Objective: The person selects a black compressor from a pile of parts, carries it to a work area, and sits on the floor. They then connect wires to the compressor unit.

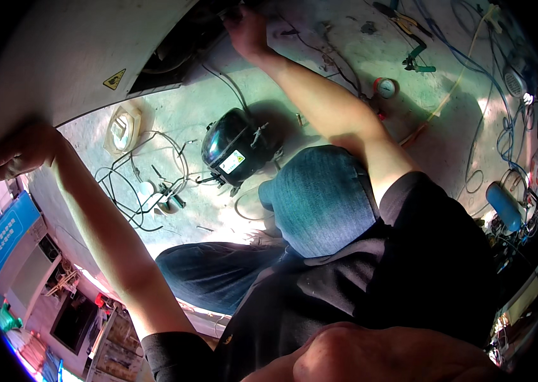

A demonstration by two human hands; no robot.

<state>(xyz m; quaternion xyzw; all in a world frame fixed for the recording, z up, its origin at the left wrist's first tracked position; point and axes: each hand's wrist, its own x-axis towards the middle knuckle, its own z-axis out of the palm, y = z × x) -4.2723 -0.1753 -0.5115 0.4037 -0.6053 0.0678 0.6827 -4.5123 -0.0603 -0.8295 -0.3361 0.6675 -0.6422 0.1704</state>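
Note:
A large white appliance cabinet (pixel 84 51) leans over the floor at the upper left, with a yellow warning triangle on its side. My left hand (pixel 27 151) is closed, its fingers curled at the cabinet's lower left edge. At the dark opening (pixel 180 48) in the cabinet's base, my right hand (pixel 247 30) has its fingers bent against a part lost in shadow. A black compressor (pixel 227 143) with a white label sits on the floor between my arms, apart from both hands. Thin dark lines run from near the compressor up toward the opening.
Tangled black cable (pixel 135 184) and a pale ring-shaped item (pixel 122 129) lie left of the compressor. Farther right are a pressure gauge (pixel 385 88), pliers (pixel 403 19), a green-handled cutter (pixel 418 60), blue hoses (pixel 504 127) and a blue cylinder (pixel 503 207). My bent knees (pixel 320 197) are close by.

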